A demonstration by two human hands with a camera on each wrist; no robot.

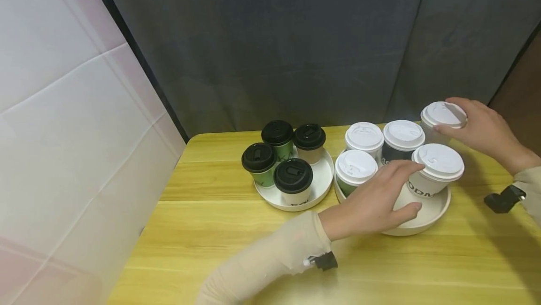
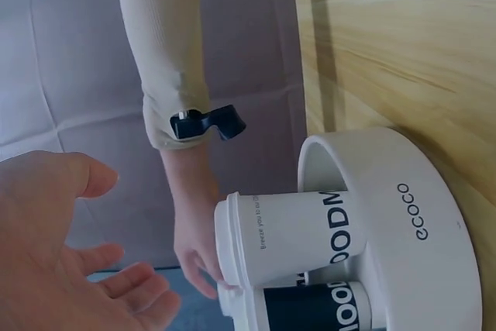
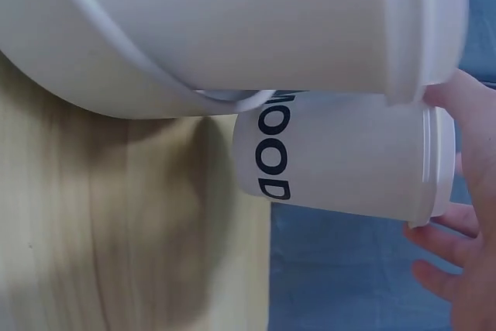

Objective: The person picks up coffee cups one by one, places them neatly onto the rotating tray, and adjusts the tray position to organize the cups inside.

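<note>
My right hand (image 1: pixel 486 124) holds a white-lidded paper cup (image 1: pixel 444 113) by its lid, thumb on one side and fingers on the other, at the right tray's back right. Its pale side with dark letters shows in the right wrist view (image 3: pixel 333 156); whether its base touches anything I cannot tell. My left hand (image 1: pixel 376 199) hovers over the tray's front, fingers spread, holding nothing. Beside its fingertips stands another white-lidded cup (image 1: pixel 435 169), seen in the left wrist view (image 2: pixel 298 234) too. Further white-lidded cups, one dark (image 1: pixel 403 138) and one green (image 1: pixel 355 169), stand in the white tray (image 1: pixel 427 224).
Left of these, a second round white tray (image 1: pixel 323 178) bears several black-lidded cups (image 1: pixel 293 178), green and pale. The wooden table (image 1: pixel 203 244) ends at a dark grey curtain (image 1: pixel 274 47). A white panel (image 1: pixel 76 131) rises on the left.
</note>
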